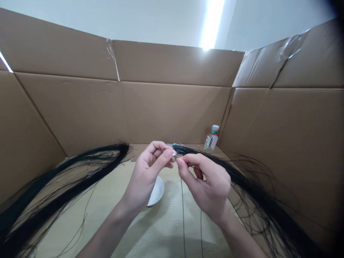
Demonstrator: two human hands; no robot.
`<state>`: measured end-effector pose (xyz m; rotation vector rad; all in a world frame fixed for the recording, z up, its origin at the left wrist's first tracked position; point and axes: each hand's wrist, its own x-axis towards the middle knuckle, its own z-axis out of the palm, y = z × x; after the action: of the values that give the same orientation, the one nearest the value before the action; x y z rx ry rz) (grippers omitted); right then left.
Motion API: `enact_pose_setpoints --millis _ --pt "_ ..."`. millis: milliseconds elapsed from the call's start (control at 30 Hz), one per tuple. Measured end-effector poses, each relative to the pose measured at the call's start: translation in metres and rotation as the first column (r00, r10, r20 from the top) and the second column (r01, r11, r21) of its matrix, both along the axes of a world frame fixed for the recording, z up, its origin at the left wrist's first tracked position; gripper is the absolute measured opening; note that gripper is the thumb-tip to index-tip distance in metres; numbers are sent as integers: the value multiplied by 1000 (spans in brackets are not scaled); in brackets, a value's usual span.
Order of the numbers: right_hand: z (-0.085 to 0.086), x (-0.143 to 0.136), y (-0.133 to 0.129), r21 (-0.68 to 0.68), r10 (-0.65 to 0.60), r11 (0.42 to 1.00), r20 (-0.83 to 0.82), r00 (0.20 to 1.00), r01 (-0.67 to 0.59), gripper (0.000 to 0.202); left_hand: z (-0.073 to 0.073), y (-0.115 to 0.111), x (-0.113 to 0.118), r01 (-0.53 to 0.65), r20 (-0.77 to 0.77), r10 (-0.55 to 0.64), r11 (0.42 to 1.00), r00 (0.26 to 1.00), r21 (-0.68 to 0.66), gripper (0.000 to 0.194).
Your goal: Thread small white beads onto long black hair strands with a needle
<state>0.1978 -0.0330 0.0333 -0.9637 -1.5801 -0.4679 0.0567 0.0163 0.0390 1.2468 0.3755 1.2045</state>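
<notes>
My left hand (pixel 150 166) is closed in a pinch, with a small white bead-like piece (pixel 174 154) at its fingertips. Close beside it, my right hand (pixel 205 179) pinches a thin dark cord (pixel 175 157) whose end meets the white piece. Whether the cord passes through the piece is too small to tell. Below the hands, two dark strands (pixel 183 208) run down toward the front. A white dish (pixel 157 191) sits on the table behind my left wrist, partly hidden by it.
Bundles of black cords lie along the left (pixel 67 193) and the right (pixel 258 193). Silvery-white pieces (pixel 176 146) show at the far end of the right bundle. A clear bottle (pixel 211 139) with a white cap stands in the back right corner. Cardboard walls (pixel 172 111) enclose the pale table surface (pixel 113 200).
</notes>
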Motion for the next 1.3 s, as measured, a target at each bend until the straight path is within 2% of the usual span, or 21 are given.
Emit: enact_pose_setpoints --millis 100,267,533,967,1100,1200,1300 --pt "1 0 -1 1 -5 1000 15 1000 5 12 1 -2 -1 79 36 -75 992 996 -99 11" --pt "1 -1 -2 32 -20 999 27 999 19 12 1 -2 -2 230 122 -206 944 971 -234 11" --pt "1 -3 -3 48 -20 999 25 999 19 11 2 -4 -3 244 134 -217 937 967 -249 11" --pt "2 -3 -3 48 -29 998 27 999 28 14 4 -4 0 158 80 -144 965 986 -208 12" --pt "2 -3 -3 40 -44 998 24 999 43 15 -1 -3 1 23 11 -22 997 1000 -74 10" --pt "1 -2 -2 22 -43 999 12 999 42 14 -5 -3 2 -92 5 92 995 996 32 9" --pt "-1 -4 -1 6 -30 1000 -12 999 30 13 -6 -4 4 -110 18 109 993 994 45 9"
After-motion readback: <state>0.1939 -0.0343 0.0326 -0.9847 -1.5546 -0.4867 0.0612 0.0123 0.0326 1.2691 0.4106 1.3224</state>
